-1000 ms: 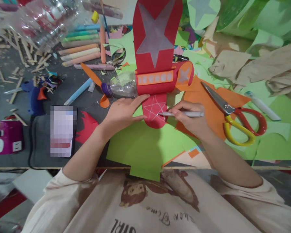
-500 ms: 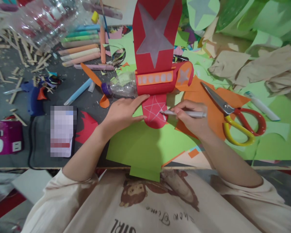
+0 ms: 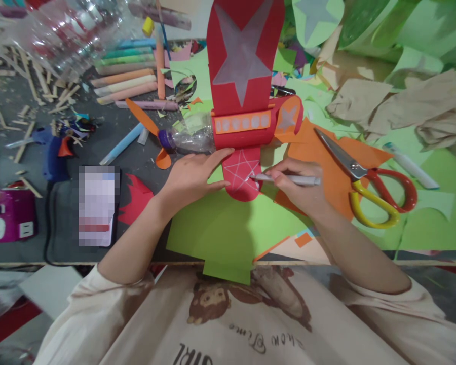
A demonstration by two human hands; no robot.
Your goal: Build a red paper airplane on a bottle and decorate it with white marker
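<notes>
On near red wing: your pen tip slid back left, star outline still unfilled; right hand fingers pinch pen, left hand lies flat, fingers spread, steadying wing.

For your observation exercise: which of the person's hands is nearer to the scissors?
Right. The right hand, holding a pen, lies just left of the scissors; the left hand rests farther left, beyond the red paper wing.

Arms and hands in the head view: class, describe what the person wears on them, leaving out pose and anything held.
Both forearms are bare, with cream long sleeves pushed up to the elbows: left sleeve, right sleeve. The left hand and right hand are bare: no gloves, rings, watch or bracelets show. The sleeves match a cream top printed with a brown cartoon figure.
</notes>
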